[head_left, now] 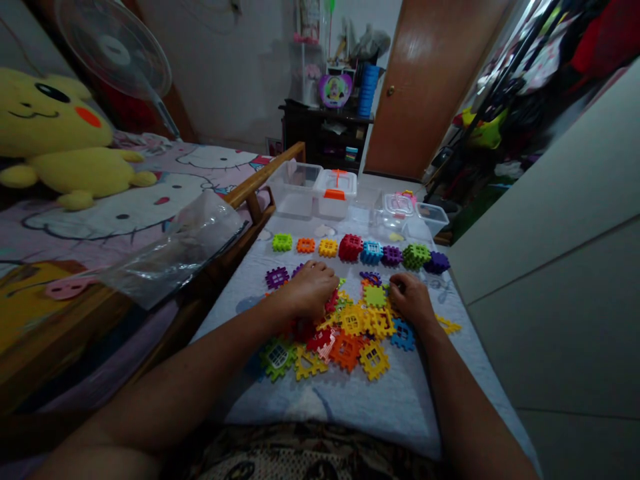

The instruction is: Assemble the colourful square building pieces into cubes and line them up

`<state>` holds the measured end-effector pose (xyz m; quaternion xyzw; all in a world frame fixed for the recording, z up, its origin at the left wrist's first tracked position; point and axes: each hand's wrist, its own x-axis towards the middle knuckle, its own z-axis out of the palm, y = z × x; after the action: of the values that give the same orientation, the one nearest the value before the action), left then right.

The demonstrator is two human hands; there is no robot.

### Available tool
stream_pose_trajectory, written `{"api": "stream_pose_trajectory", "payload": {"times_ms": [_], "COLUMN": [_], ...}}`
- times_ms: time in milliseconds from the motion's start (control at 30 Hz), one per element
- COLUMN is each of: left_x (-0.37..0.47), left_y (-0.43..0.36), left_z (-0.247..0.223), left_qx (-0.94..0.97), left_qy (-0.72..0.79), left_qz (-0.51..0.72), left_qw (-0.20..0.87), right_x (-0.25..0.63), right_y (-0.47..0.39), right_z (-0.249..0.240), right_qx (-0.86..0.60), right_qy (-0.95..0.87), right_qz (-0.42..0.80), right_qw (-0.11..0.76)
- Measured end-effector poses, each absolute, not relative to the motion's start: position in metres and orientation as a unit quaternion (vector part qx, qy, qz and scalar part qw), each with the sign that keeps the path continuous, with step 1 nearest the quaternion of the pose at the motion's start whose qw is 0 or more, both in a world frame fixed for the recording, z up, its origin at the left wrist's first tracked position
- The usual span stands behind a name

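Note:
A loose pile of toothed plastic building tiles lies on the cloth-covered table. My left hand [316,288] reaches over its left side, fingers curled down next to a red tile; what they pinch, if anything, is hidden. At the pile's right edge, my right hand [411,297] has its fingers bent inward, beside a light green tile [374,297]; its fingertips are partly hidden too. Nearer to me lie a yellow window tile [374,360], an orange tile [345,351] and a green tile [279,358]. A blue tile [403,335] sits just below my right hand.
Behind the pile runs a row of tiles sorted by colour, including a red stack [351,248] and a green stack [416,256]. Clear plastic boxes [299,193] stand at the far end. A wooden bed rail [250,190] borders the left, a pale cabinet [555,267] the right.

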<state>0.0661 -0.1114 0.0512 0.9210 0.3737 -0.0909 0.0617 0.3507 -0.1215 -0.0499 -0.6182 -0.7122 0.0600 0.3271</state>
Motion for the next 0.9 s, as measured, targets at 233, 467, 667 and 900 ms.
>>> {"api": "stream_pose_trajectory", "payload": {"times_ms": [233, 467, 667, 900], "left_x": [0.071, 0.091, 0.094, 0.096], "left_y": [-0.079, -0.052, -0.049, -0.045], "left_z": [0.048, 0.016, 0.015, 0.024], "left_qx": [0.896, 0.890, 0.889, 0.892], "left_qy": [0.429, 0.443, 0.433, 0.426], "left_qz": [0.036, 0.017, -0.059, -0.101], "left_qw": [0.109, 0.104, 0.133, 0.108], "right_x": [0.351, 0.350, 0.349, 0.350], "right_y": [-0.121, -0.121, -0.122, -0.122], "right_z": [-0.049, -0.050, -0.049, -0.049], "right_qx": [-0.616, -0.613, -0.612, -0.613], "right_qy": [-0.716, -0.718, -0.719, -0.721], "right_qz": [0.059, 0.055, 0.055, 0.055], "right_qw": [0.323, 0.325, 0.325, 0.318]}}
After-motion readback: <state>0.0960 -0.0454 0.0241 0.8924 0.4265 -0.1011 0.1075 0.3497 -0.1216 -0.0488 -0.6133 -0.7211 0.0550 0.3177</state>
